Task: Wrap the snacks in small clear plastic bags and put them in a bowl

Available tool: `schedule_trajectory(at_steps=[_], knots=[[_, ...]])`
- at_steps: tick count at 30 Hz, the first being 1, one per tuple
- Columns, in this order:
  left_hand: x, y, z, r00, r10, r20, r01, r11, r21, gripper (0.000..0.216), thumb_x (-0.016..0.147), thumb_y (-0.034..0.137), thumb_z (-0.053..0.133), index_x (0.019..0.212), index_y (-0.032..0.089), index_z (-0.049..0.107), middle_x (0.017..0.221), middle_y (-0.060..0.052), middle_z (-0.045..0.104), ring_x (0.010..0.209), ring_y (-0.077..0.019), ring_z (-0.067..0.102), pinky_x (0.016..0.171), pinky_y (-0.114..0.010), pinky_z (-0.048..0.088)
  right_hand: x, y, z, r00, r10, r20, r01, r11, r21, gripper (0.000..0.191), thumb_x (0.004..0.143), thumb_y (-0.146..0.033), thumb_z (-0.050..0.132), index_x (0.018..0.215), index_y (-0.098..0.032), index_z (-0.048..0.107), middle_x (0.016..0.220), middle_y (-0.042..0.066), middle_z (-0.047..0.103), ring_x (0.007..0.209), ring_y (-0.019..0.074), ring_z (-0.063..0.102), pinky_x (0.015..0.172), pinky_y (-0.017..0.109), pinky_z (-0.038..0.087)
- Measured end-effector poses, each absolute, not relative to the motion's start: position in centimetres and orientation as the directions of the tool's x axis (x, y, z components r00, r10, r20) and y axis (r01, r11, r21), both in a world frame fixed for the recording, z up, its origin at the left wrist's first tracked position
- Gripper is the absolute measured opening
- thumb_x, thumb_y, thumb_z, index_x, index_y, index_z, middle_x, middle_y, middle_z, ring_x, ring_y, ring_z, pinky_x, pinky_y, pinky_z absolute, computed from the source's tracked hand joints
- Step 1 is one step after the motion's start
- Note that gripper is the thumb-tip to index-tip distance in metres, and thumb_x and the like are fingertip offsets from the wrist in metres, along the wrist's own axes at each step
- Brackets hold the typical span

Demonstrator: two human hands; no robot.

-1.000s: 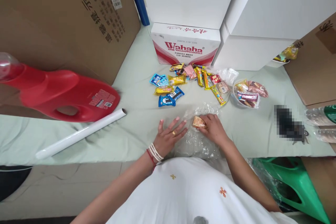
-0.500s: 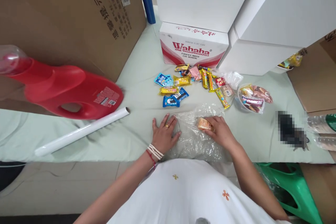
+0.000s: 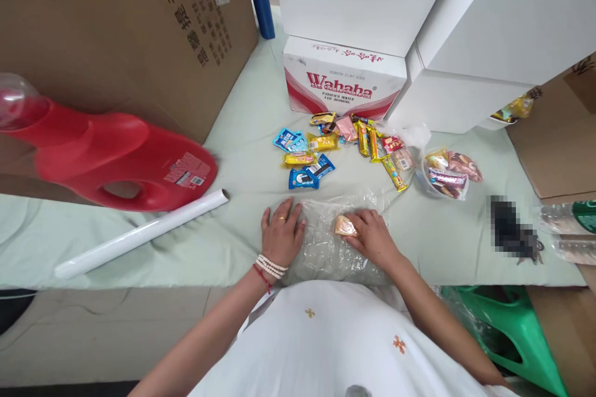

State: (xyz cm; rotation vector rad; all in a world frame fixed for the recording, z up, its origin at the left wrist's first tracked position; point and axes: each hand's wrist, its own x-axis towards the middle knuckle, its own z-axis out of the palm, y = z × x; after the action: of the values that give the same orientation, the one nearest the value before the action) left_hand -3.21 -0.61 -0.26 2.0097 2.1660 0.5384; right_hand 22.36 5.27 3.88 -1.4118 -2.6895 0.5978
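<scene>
A clear plastic bag (image 3: 321,254) lies crinkled near the table's front edge. At its left side my left hand (image 3: 282,232) rests flat, fingers apart, touching the bag's edge. My right hand (image 3: 372,237) pinches a small wrapped snack (image 3: 345,226), cream and orange in colour, over the bag. Whether the snack is inside the bag or on top of it I cannot tell. Beyond the hands lie several packaged snacks, among them blue packets (image 3: 303,178), yellow packets (image 3: 298,159) and a yellow bar (image 3: 394,173).
A white bowl (image 3: 423,173) with packaged snacks stands at the right. Behind are a Wahaha carton (image 3: 344,84) and white boxes (image 3: 475,99). To the left lie a red jug (image 3: 93,155) and a white roll (image 3: 144,232). A green stool (image 3: 521,329) stands below the table, right.
My right hand has slid left with the wrapped snack. My left hand has also shifted slightly left, and the plastic bag's edge with it.
</scene>
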Motion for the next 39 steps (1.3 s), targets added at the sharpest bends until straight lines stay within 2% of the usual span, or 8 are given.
schedule_trajectory(at_steps=[5, 9, 13, 16, 23, 28, 33, 39], knots=[[-3.3, -0.5, -1.0, -0.082, 0.956, 0.282, 0.950, -0.010, 0.312, 0.043, 0.097, 0.034, 0.056, 0.136, 0.016, 0.060, 0.155, -0.024, 0.049, 0.146, -0.0382, 0.044, 0.116, -0.063, 0.034, 21.7, 5.1, 4.0, -0.587, 0.798, -0.136, 0.785, 0.521, -0.335, 0.055, 0.094, -0.041, 0.070, 0.144, -0.023, 0.058, 0.126, 0.015, 0.062, 0.113, 0.0326, 0.052, 0.095, 0.046, 0.044], [-3.4, -1.3, -1.3, 0.069, 0.890, 0.451, 0.951, -0.195, 0.240, 0.023, 0.095, 0.018, 0.058, 0.112, 0.026, 0.070, 0.143, -0.012, 0.064, 0.151, -0.0315, 0.039, 0.124, -0.062, 0.023, 21.6, 5.4, 3.6, -0.579, 0.796, -0.176, 0.792, 0.500, -0.350, 0.060, 0.092, -0.040, 0.073, 0.147, -0.025, 0.056, 0.146, 0.016, 0.053, 0.124, 0.0339, 0.050, 0.101, 0.048, 0.044], [-3.4, -1.6, -0.7, 0.407, 0.848, 0.338, 0.846, -0.490, 0.209, 0.045, 0.093, 0.006, 0.052, 0.123, 0.035, 0.068, 0.141, -0.003, 0.068, 0.148, -0.0253, 0.045, 0.128, -0.062, 0.009, 21.9, 6.1, 3.4, -0.604, 0.763, -0.230, 0.786, 0.524, -0.327, 0.071, 0.091, -0.041, 0.072, 0.155, -0.023, 0.048, 0.168, 0.017, 0.026, 0.138, 0.0380, 0.044, 0.108, 0.053, 0.041], [-3.4, -0.6, 0.1, 0.416, 0.891, 0.185, 0.843, -0.454, 0.290, 0.057, 0.091, 0.005, 0.048, 0.138, 0.035, 0.061, 0.144, -0.006, 0.065, 0.147, -0.0288, 0.046, 0.124, -0.072, -0.001, 21.8, 6.8, 3.6, -0.628, 0.731, -0.267, 0.772, 0.540, -0.336, 0.079, 0.089, -0.042, 0.074, 0.159, -0.021, 0.042, 0.171, 0.017, 0.022, 0.140, 0.0389, 0.043, 0.111, 0.053, 0.040], [-5.3, 1.6, 0.2, 0.046, 0.998, 0.051, 0.901, -0.064, 0.429, 0.052, 0.094, 0.022, 0.046, 0.145, 0.026, 0.055, 0.154, -0.013, 0.055, 0.145, -0.0328, 0.048, 0.120, -0.075, 0.014, 22.1, 6.4, 4.5, -0.645, 0.709, -0.285, 0.746, 0.501, -0.439, 0.083, 0.087, -0.046, 0.076, 0.159, -0.020, 0.042, 0.169, 0.016, 0.027, 0.143, 0.0397, 0.042, 0.115, 0.057, 0.037], [-6.1, 0.2, -0.5, 0.057, 0.974, 0.218, 0.911, -0.140, 0.387, 0.038, 0.097, 0.031, 0.052, 0.131, 0.023, 0.066, 0.153, -0.016, 0.054, 0.147, -0.0343, 0.044, 0.118, -0.062, 0.033, 25.9, 8.7, 6.7, -0.634, 0.767, -0.101, 0.589, 0.393, -0.706, 0.047, 0.100, -0.048, 0.057, 0.139, -0.022, 0.064, 0.139, 0.012, 0.066, 0.124, 0.0259, 0.063, 0.103, 0.039, 0.049], [-5.4, -1.8, -0.5, 0.193, 0.890, 0.412, 0.918, -0.312, 0.244, 0.041, 0.093, 0.012, 0.056, 0.126, 0.032, 0.069, 0.138, -0.008, 0.068, 0.140, -0.0278, 0.051, 0.121, -0.055, 0.030, 27.9, 18.8, 8.2, -0.135, 0.991, 0.013, 0.934, 0.132, -0.333, 0.031, 0.100, -0.030, 0.050, 0.112, -0.017, 0.076, 0.114, 0.014, 0.075, 0.106, 0.0283, 0.068, 0.092, 0.037, 0.050], [-5.4, -1.5, -0.2, 0.296, 0.938, 0.182, 0.888, -0.340, 0.309, 0.051, 0.091, 0.006, 0.047, 0.134, 0.028, 0.062, 0.145, -0.009, 0.064, 0.136, -0.0278, 0.058, 0.124, -0.068, 0.010, 24.3, 28.0, 6.5, 0.105, 0.989, -0.103, 0.994, -0.107, -0.023, 0.051, 0.097, -0.045, 0.059, 0.131, -0.007, 0.064, 0.128, 0.026, 0.064, 0.112, 0.0345, 0.065, 0.089, 0.037, 0.048]])
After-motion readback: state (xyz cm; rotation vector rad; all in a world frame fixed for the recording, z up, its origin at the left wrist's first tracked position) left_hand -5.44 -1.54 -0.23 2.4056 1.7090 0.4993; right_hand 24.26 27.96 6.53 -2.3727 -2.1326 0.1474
